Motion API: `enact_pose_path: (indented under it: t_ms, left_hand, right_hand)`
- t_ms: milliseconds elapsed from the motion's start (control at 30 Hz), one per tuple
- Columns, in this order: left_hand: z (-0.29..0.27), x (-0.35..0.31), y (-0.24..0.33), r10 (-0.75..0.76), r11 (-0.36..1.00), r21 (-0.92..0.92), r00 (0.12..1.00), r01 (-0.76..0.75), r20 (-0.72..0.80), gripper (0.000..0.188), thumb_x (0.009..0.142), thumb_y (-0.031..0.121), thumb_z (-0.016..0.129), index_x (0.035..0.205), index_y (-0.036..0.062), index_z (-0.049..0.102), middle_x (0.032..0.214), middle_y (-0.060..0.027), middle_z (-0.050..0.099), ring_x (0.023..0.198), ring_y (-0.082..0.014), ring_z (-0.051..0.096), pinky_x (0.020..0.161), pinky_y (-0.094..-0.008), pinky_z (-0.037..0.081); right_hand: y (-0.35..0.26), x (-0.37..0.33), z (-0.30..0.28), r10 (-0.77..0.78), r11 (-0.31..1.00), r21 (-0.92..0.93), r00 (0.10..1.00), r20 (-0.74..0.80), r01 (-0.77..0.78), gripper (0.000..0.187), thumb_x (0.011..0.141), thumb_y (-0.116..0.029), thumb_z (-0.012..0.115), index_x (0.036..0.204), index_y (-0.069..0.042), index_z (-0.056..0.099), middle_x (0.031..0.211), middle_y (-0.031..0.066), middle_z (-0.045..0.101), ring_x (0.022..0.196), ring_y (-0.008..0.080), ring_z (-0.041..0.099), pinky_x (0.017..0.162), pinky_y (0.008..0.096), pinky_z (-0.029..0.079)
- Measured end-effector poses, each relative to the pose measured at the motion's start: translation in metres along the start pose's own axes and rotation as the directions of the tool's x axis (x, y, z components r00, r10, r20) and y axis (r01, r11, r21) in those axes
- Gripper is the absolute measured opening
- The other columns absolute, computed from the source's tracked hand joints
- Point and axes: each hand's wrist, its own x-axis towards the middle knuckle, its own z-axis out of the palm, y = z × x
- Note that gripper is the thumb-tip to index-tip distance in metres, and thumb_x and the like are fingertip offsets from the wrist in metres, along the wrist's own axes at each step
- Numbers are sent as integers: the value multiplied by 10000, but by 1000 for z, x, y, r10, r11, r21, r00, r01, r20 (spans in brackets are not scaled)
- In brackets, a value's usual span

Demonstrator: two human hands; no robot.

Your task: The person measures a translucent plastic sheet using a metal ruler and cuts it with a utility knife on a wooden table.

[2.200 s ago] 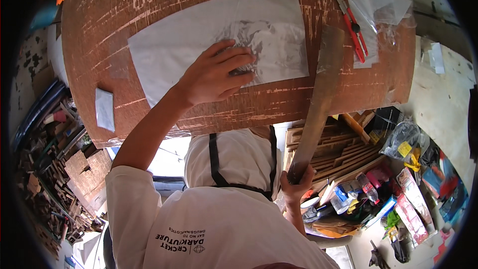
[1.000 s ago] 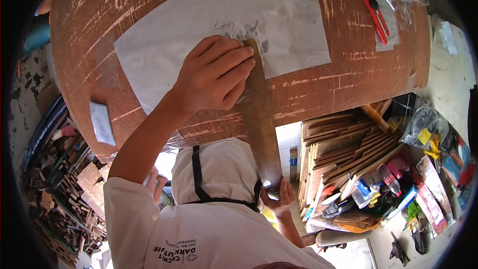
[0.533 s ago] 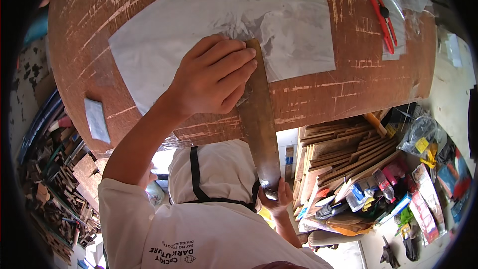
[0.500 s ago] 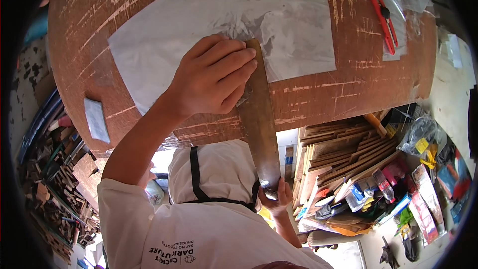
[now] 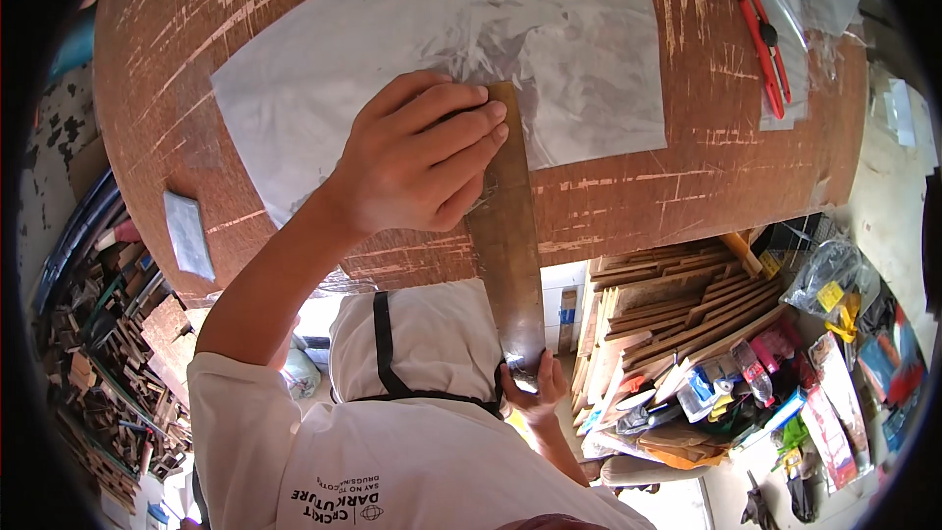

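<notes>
A long, flat, brownish ruler reaches from the plastic sheet over the table's near edge toward my body. Its far end is in my left hand, whose fingers are closed over the left side. At the near end, my right hand grips it below the table edge, beside my clothing; part of that grip is hidden. Beneath my left hand lies a clear plastic sheet, wrinkled and shiny beyond the ruler's tip. To the far right rests a red cutter knife on more clear plastic.
The brown wooden tabletop is scratched all over. A small folded plastic piece lies near its left edge. Stacked wood strips and mixed packages fill the lower right. Wood scraps are heaped at lower left.
The view has shifted slightly. My right hand and the ruler's near end sit a little further left; both hands keep their grip on the ruler.
</notes>
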Motion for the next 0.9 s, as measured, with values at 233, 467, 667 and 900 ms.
enact_pose_path:
  t_ms: [233, 467, 667, 900]
  left_hand:
    - [1, -2, 0, -15, 1000, 3, 1000, 15, -14, 203, 687, 28, 680, 864, 56, 773, 982, -28, 747, 927, -209, 698, 874, -394, 561]
    - [-1, -2, 1, -27, 1000, 0, 1000, 27, -17, 191, 698, 23, 681, 861, 64, 771, 973, -19, 746, 913, -193, 699, 878, -385, 562]
    - [0, -1, 1, -14, 1000, 1, 999, 14, -30, 194, 683, 24, 690, 856, 62, 767, 959, -22, 744, 887, -190, 699, 872, -382, 562]
    - [2, -1, -2, 16, 1000, 26, 999, -15, -39, 192, 662, 72, 692, 841, 62, 763, 979, -1, 723, 886, -173, 681, 844, -359, 566]
  right_hand:
    - [7, -4, 5, -10, 1000, 4, 1000, -14, 10, 852, 661, -106, 877, 1416, 3, 496, 704, 74, 520, 519, 228, 486, 458, 350, 392]
    - [10, -5, 7, -3, 999, 54, 1000, -2, 3, 866, 668, -83, 878, 1436, 5, 488, 795, 135, 571, 562, 262, 544, 480, 366, 414]
    - [11, -9, 12, 16, 1000, 27, 1000, -10, -16, 894, 673, -125, 899, 1449, 5, 475, 821, 148, 590, 589, 281, 575, 500, 379, 445]
    - [16, -11, 14, 4, 1000, 13, 1000, 16, -5, 1011, 686, -283, 949, 1489, 14, 411, 895, 174, 600, 650, 324, 593, 554, 401, 477]
